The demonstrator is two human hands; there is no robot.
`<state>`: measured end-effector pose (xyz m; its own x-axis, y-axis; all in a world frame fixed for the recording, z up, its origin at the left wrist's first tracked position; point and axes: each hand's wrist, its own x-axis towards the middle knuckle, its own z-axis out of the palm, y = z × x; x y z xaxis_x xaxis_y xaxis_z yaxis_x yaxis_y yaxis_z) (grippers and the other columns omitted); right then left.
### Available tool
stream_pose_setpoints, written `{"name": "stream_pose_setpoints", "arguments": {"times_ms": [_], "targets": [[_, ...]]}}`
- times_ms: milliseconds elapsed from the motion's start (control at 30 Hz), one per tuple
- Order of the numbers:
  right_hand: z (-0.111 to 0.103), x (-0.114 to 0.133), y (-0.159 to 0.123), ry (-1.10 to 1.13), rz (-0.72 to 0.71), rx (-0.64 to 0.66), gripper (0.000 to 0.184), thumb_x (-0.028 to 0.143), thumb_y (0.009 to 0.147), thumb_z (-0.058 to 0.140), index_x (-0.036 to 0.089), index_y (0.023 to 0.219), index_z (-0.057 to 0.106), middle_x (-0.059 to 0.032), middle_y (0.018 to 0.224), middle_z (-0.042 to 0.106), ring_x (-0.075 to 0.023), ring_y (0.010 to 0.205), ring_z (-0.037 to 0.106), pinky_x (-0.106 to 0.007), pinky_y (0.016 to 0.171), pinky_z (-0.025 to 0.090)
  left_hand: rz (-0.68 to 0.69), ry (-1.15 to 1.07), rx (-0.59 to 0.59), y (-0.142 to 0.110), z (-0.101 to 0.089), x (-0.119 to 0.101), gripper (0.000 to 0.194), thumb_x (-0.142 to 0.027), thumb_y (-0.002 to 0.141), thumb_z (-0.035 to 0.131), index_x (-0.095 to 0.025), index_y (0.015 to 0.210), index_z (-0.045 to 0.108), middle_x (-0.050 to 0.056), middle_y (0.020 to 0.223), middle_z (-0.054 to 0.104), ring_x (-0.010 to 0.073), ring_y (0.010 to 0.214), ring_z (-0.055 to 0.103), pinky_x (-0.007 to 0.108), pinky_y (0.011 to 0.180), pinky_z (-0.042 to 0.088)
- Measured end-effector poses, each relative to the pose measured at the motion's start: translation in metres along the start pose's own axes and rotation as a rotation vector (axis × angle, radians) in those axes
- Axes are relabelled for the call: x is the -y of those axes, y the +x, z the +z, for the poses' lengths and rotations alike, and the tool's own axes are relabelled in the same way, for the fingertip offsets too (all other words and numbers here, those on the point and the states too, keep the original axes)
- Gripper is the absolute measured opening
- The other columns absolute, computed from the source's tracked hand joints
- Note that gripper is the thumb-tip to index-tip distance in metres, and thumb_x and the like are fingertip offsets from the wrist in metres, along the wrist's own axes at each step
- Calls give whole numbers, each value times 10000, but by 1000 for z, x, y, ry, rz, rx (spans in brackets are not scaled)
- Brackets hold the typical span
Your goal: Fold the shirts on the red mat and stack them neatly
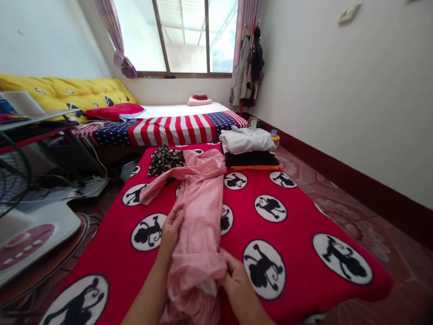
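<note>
A pink long-sleeved shirt (201, 212), made of thin wrinkled cloth, lies lengthwise on the red blanket. One of its sleeves stretches out to the left, and its near end is bunched and turned over. My left hand (172, 228) rests along the shirt's left edge with its fingers stretched out. At the near right edge, my right hand (235, 275) pinches the turned-over cloth between thumb and fingers. A small white patch shows in the folds beside it. Beyond the shirt, a black floral garment (165, 160) is partly covered by the pink cloth.
Folded clothes, with a light grey shirt (248, 140) on top, are stacked at the far right of the red blanket (270, 243). Behind is a bed with a striped, starred cover (172, 131). A fan (13, 171) and low table (40, 239) stand left; a wall runs along the right.
</note>
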<state>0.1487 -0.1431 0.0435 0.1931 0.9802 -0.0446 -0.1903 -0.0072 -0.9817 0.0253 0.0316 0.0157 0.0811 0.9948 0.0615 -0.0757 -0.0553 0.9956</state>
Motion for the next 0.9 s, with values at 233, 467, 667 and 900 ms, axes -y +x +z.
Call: {"name": "stream_pose_setpoints", "arguments": {"times_ms": [233,467,667,900], "targets": [[26,-24,-4,874,402,8,284,407,731,680,176,892,643,-40,808,698,-170,737,655,-315,748,506,-111,-34,-4,7,-8,5,699,-668,520,746,-195,1031,683,36,858,704,193,829,654,254,728,501],[-46,-15,-44,-217,287,154,111,288,734,618,190,759,663,1,685,673,-166,636,633,-233,570,459,-181,5,175,-20,13,-6,532,-496,553,808,-162,954,704,45,823,709,171,729,639,248,642,487],[-76,28,-34,-1022,-256,-91,210,215,810,555,252,988,659,-62,919,696,-197,785,653,-276,667,501,-149,9,217,-24,15,-5,433,-429,574,815,-169,906,717,27,810,709,154,727,627,225,644,468],[-46,28,-11,-855,-538,160,265,77,834,471,234,970,636,-31,881,643,-148,828,610,-241,724,474,-185,-91,144,-21,8,0,407,-498,659,744,-172,903,753,56,908,740,189,825,652,248,709,482]]}}
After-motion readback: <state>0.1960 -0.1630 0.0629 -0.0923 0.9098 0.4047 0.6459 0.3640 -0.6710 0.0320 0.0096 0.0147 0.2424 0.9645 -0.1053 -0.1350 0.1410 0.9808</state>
